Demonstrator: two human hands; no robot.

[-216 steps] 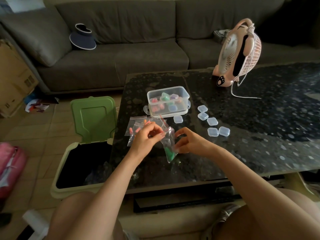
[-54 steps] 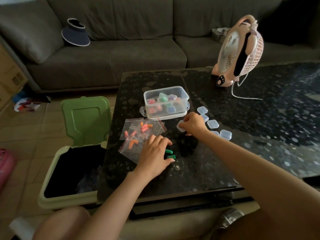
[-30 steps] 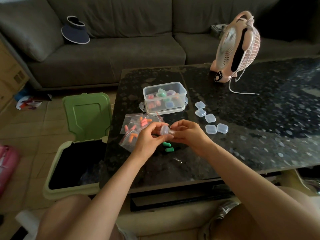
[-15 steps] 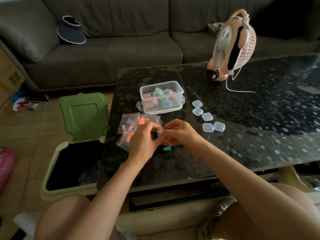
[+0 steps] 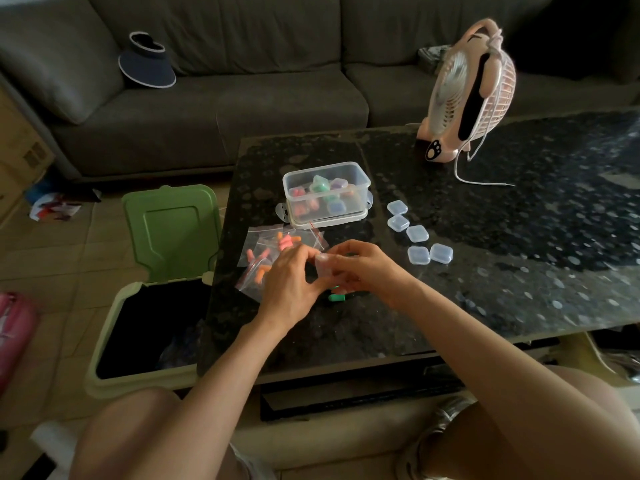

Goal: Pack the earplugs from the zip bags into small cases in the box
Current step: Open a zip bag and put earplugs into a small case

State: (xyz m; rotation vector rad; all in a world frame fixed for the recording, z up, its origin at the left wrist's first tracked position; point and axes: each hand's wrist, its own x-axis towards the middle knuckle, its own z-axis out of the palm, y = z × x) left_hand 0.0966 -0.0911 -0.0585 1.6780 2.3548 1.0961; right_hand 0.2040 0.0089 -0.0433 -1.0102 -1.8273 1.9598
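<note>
You're in a home living room, grey fabric sofa (image 5: 242, 98) ahead of you, sun visor (image 5: 147, 62) lying on its seat, dark speckled coffee table (image 5: 519, 271) at your knees, pink desk fan (image 5: 467, 91) on it, green-lidded bin (image 5: 169, 230) on the tiled floor (image 5: 52, 254), cardboard box (image 5: 17, 150) to your left.

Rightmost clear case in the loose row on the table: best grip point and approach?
Probably the near and far edges of the rightmost case, pinched from straight above. It lies flat and low on the table, so a side approach has little wall to catch. Its neighbour sits close against its left edge, leaving little finger room across the left-right axis.
</note>
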